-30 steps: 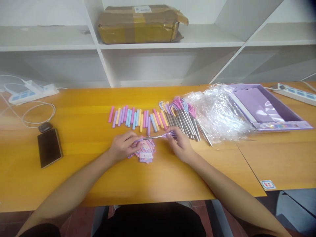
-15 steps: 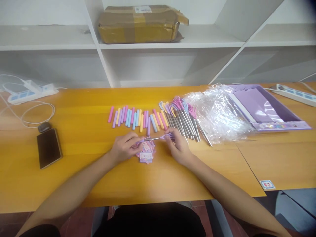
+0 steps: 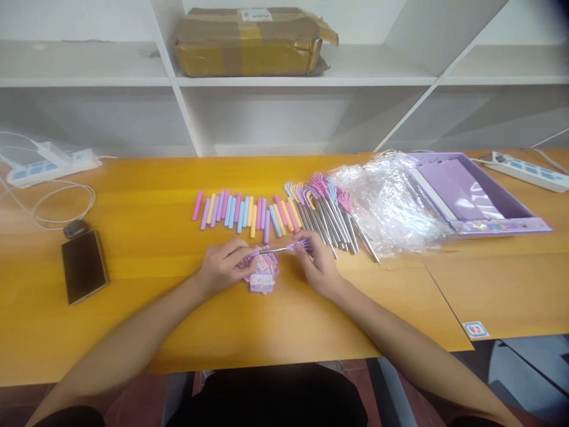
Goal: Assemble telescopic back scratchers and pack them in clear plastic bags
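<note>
A purple back scratcher (image 3: 276, 249) with a metal rod lies level between my two hands. My left hand (image 3: 223, 265) is closed round its handle end, which the fingers mostly cover. At the claw end, my right hand (image 3: 319, 264) grips the purple head between thumb and fingers. Just below the rod is a small pile of pink and purple printed cards (image 3: 262, 281). Behind my hands runs a row of loose coloured handle tubes (image 3: 240, 217) in pink, purple, yellow and blue. Right of them lie many metal rods with coloured claw heads (image 3: 331, 219).
Crumpled clear plastic bags (image 3: 391, 207) and an open purple box (image 3: 484, 193) occupy the right side. On the left are a phone (image 3: 84, 268), a dark mouse-like object (image 3: 76, 229) and a power strip (image 3: 56, 168) with cables. A cardboard box (image 3: 251, 50) sits on the shelf.
The whole view has shifted very slightly. Both hands keep the same hold on the back scratcher, with no other visible movement.
</note>
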Action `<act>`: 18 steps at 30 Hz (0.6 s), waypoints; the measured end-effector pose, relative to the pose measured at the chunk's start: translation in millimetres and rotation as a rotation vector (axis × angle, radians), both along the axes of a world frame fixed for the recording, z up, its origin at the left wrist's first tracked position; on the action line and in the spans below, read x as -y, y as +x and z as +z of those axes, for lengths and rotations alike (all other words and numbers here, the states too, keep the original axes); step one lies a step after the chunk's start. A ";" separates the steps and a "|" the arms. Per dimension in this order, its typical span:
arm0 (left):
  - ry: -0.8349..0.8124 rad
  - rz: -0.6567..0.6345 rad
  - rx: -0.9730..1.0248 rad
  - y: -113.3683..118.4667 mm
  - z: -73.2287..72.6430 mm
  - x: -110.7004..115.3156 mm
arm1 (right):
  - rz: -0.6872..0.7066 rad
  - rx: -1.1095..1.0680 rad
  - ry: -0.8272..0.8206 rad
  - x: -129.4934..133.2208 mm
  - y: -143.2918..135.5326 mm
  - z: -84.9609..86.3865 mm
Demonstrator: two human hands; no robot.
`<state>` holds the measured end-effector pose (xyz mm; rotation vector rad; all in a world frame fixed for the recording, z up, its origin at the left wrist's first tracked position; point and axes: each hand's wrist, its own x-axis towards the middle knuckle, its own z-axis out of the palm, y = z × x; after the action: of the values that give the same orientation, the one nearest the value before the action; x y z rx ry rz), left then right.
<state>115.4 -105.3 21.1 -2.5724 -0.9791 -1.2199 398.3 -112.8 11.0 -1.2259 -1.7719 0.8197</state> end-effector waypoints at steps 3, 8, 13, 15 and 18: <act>-0.017 -0.015 0.004 -2.2 -2.6 -1.4 | -0.018 0.034 0.011 -0.6 -0.2 0.0; 0.049 -0.055 -0.036 -10.3 -4.1 -11.5 | 0.039 0.151 -0.007 -6.0 2.8 13.9; 0.005 -0.117 -0.024 -11.9 -7.0 -19.6 | 0.052 0.268 -0.018 -9.9 14.5 26.0; -0.029 -0.135 -0.015 -11.8 -7.0 -20.5 | 0.060 0.284 -0.028 -10.4 17.7 26.8; -0.054 -0.138 0.022 -11.8 -5.2 -21.4 | 0.075 0.308 -0.026 -11.5 19.9 27.1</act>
<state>103.6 -83.9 15.9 -2.7140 -0.8631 -1.2742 418.1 -101.3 38.1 -1.3674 -2.0695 0.7279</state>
